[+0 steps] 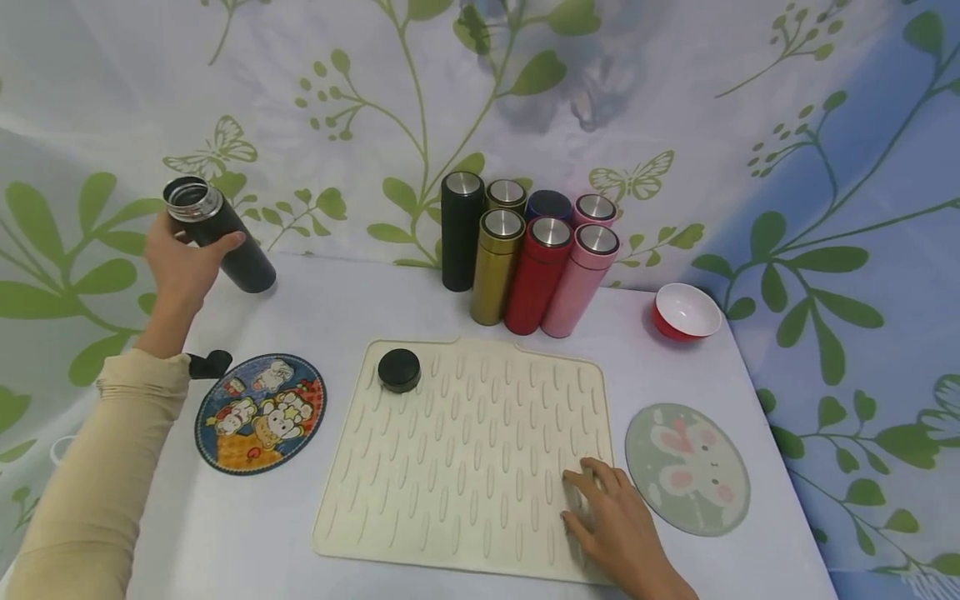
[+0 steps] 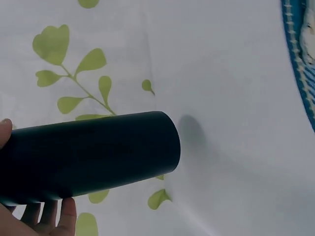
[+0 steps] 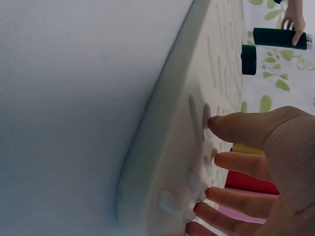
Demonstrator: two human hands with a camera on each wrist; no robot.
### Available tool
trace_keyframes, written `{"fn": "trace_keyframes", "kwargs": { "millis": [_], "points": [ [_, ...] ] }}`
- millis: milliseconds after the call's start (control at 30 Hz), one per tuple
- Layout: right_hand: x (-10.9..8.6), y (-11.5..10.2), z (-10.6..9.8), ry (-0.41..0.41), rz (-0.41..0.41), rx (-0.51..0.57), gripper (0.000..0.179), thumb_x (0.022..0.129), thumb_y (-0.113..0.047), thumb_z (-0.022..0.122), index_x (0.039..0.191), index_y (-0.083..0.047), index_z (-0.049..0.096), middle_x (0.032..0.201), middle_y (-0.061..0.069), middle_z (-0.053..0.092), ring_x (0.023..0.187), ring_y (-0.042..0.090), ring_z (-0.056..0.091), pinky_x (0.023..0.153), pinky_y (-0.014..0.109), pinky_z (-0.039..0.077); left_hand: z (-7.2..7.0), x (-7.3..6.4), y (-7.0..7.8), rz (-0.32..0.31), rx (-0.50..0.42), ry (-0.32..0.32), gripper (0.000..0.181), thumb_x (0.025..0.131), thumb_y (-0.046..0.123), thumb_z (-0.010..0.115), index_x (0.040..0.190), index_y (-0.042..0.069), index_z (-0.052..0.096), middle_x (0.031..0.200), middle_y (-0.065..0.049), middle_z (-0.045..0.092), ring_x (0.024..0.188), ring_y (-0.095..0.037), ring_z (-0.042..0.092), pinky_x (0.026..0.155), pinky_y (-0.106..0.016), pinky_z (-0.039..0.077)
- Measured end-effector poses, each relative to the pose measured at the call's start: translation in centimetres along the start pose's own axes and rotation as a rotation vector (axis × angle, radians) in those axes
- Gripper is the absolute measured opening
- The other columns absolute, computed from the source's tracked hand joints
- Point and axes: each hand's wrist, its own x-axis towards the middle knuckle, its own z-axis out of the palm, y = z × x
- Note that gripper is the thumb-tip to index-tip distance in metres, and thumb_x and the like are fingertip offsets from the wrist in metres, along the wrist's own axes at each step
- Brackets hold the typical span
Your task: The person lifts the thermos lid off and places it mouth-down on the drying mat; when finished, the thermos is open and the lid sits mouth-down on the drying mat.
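My left hand grips a black thermos bottle near its uncapped top, at the back left of the table. The bottle leans with its steel-rimmed mouth toward the left; in the left wrist view its base hangs close over the white tabletop. A round black cap sits on the back left corner of the cream drying mat. Over the mat's front right part lies my right hand, fingers spread and loosely bent, fingertips at the ridged surface in the right wrist view, holding nothing.
Several capped bottles stand together behind the mat, among them a gold bottle and a red bottle. A red-and-white bowl is at the back right. Round coasters flank the mat: a colourful one left, a pale green one right.
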Motion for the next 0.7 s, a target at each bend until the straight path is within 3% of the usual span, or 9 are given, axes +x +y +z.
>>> {"fn": "trace_keyframes", "kwargs": {
  "millis": [133,500,700],
  "points": [
    [-0.2,0.3,0.2,0.029,-0.022,-0.003,0.052,0.066,-0.024,0.093,0.112,-0.012,0.074,0.124,0.013,0.061,0.101,0.032,0.059,0.078,0.045,0.053,0.3,1.4,0.4,-0.101,-0.085,-0.026,0.07,0.084,0.025,0.08,0.147,0.024,0.048,0.14,0.006,0.052,0.122,-0.011,0.05,0.105,-0.03,0.04],
    [0.0,0.4,0.4,0.023,-0.004,0.005,0.051,0.067,-0.026,0.093,0.112,-0.013,0.074,0.125,0.01,0.06,0.104,0.03,0.058,0.082,0.046,0.053,1.2,3.4,-0.4,-0.153,0.024,-0.074,0.078,0.087,0.033,0.076,0.153,0.017,0.039,0.153,-0.002,0.043,0.137,-0.015,0.041,0.112,-0.034,0.035],
    [-0.1,0.5,0.3,0.012,0.02,0.01,0.051,0.066,-0.026,0.094,0.111,-0.013,0.075,0.124,0.009,0.061,0.103,0.028,0.058,0.082,0.043,0.053,1.6,4.3,-1.3,-0.188,-0.012,-0.091,0.081,0.088,0.034,0.074,0.156,0.019,0.032,0.156,-0.001,0.037,0.14,-0.015,0.038,0.113,-0.032,0.033]
  ]
}}
